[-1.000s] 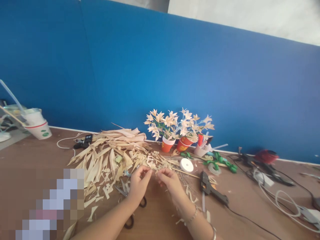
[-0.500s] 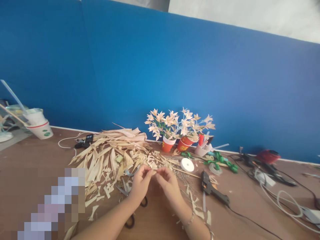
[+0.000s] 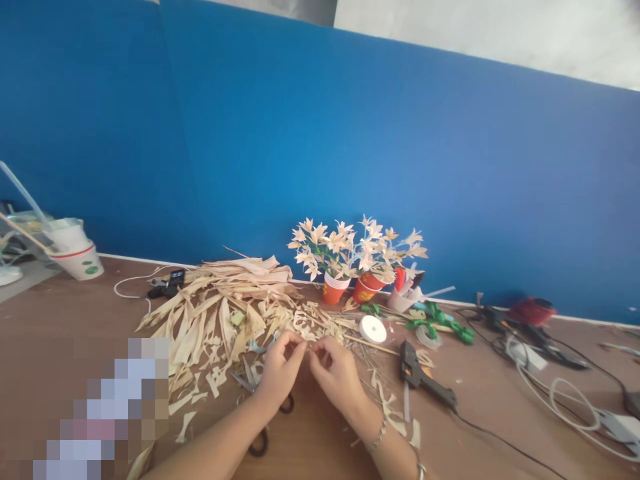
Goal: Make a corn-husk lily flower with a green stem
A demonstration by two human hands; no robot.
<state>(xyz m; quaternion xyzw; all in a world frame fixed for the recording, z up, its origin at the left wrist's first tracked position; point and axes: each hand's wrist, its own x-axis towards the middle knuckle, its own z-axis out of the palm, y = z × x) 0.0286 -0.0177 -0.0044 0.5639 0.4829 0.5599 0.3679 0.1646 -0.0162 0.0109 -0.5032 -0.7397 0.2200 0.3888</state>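
Over the near middle of the table, my left hand (image 3: 281, 365) and my right hand (image 3: 334, 370) meet almost fingertip to fingertip. Each is closed in a pinch of thumb and forefinger. Whatever lies between the fingertips is too small to make out. Beneath my left wrist lies a pair of scissors (image 3: 258, 443) with black handles, partly covered by the arm. Dried husk pieces (image 3: 220, 313) are heaped left of and beyond my hands, with small cut scraps around them. A white spool (image 3: 373, 329) lies beyond my right hand.
Husk flowers (image 3: 340, 243) stand in red paper cups (image 3: 334, 291) by the blue partition (image 3: 320, 133). A black glue gun (image 3: 425, 379) with its cord lies to the right. Green tape (image 3: 440, 319), cables (image 3: 560, 400) and a white cup (image 3: 83, 260) are farther out.
My fingertips have drawn slightly apart, and the pale bit seen between them earlier hardly shows now. The whole view has shifted a little.
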